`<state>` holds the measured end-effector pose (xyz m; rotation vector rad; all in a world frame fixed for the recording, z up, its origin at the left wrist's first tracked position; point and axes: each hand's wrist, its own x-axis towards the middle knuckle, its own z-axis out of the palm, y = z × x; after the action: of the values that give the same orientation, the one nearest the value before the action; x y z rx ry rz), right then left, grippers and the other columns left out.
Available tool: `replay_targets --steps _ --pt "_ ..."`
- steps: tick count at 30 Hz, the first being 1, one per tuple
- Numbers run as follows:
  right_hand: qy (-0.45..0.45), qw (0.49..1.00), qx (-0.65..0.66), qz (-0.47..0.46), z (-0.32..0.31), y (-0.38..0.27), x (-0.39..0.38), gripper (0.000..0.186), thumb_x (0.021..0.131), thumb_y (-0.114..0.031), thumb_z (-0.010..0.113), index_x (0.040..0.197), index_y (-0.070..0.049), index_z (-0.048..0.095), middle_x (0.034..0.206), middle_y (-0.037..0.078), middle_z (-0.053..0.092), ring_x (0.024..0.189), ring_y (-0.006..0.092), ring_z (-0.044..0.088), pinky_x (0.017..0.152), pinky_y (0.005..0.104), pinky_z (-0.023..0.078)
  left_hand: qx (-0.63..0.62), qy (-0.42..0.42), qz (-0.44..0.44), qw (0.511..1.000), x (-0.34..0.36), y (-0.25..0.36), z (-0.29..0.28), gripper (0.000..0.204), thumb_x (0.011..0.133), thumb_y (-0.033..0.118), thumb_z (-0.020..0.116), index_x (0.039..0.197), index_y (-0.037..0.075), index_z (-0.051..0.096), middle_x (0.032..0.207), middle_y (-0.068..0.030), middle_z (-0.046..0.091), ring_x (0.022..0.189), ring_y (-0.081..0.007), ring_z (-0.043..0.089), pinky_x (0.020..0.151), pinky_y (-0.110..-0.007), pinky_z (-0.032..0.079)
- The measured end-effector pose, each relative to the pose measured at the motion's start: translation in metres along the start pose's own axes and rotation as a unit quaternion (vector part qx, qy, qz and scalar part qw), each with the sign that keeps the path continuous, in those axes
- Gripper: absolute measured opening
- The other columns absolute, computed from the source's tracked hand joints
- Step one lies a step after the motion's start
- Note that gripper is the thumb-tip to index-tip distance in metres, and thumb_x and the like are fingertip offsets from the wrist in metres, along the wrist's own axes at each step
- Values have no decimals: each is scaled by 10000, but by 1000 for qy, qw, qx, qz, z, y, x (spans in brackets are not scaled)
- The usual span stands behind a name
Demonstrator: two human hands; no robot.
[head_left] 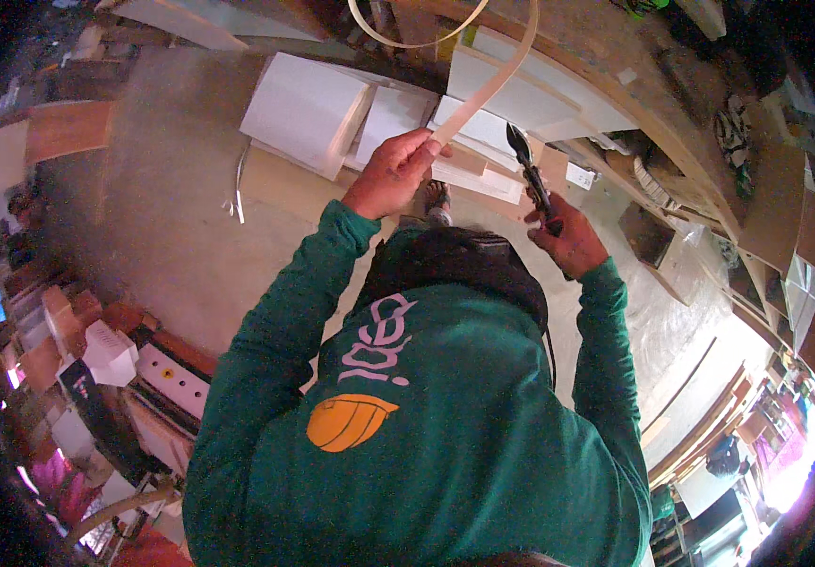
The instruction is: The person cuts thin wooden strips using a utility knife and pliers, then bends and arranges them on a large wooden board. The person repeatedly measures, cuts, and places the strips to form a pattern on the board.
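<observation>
My left hand point(391, 176) is closed on the end of a long, pale, thin edge-banding strip point(492, 88), pinched between thumb and fingers. From there the strip rises to the upper edge of the picture, where a curved loop point(417, 44) of similar strip also shows. To the right, my right hand point(572, 236) grips the handles of a pair of dark snips point(526, 163). Their jaws point up and away from me and stand apart from the strip. Whether the blades are parted is hard to see.
White boards point(301, 111) lie stacked on the floor ahead of my feet, with more white panels point(502, 94) beside them. A wooden workbench point(672, 156) runs along the upper right. Boards and offcuts point(72, 130) crowd the left side.
</observation>
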<state>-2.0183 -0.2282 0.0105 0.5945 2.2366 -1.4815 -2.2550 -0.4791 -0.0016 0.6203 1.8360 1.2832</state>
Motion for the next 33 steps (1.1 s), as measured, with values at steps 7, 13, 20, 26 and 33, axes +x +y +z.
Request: replay_targets --steps 7,13,20,26,33 --pt "-96 984 135 71 4 -14 -22 719 875 -108 720 1534 4 456 1248 132 682 1086 233 670 973 375 562 -52 -42 10 998 8 -9 17 371 1130 358 501 1132 36 688 769 34 484 694 -63 436 634 -254 406" --pt "-126 982 123 65 0 -33 -16 731 861 -107 732 1531 6 463 1268 126 641 1148 232 622 1026 382 532 14 -36 40 998 5 15 28 360 1131 344 494 1104 41 687 763 4 504 705 -88 464 645 -281 427" --pt "-131 982 129 35 -7 -29 -9 706 850 -144 756 1486 -6 484 1250 99 625 1132 231 616 1054 373 487 66 -22 69 995 15 6 34 378 1130 324 489 1144 1 685 920 -97 687 786 -189 609 743 -357 510" --pt "-130 985 103 50 -9 -32 -1 686 856 -142 771 1470 -14 493 1195 75 596 1064 209 597 997 353 490 89 3 115 989 15 7 42 321 1112 256 500 1144 -4 686 1019 -181 740 914 -316 703 837 -414 538" --pt "-134 982 130 43 -7 -28 0 698 883 -160 775 1502 -20 485 1163 64 590 1016 191 574 948 351 493 123 2 125 985 21 12 45 299 1101 230 516 1161 -8 687 1013 -177 751 918 -315 721 831 -407 552"
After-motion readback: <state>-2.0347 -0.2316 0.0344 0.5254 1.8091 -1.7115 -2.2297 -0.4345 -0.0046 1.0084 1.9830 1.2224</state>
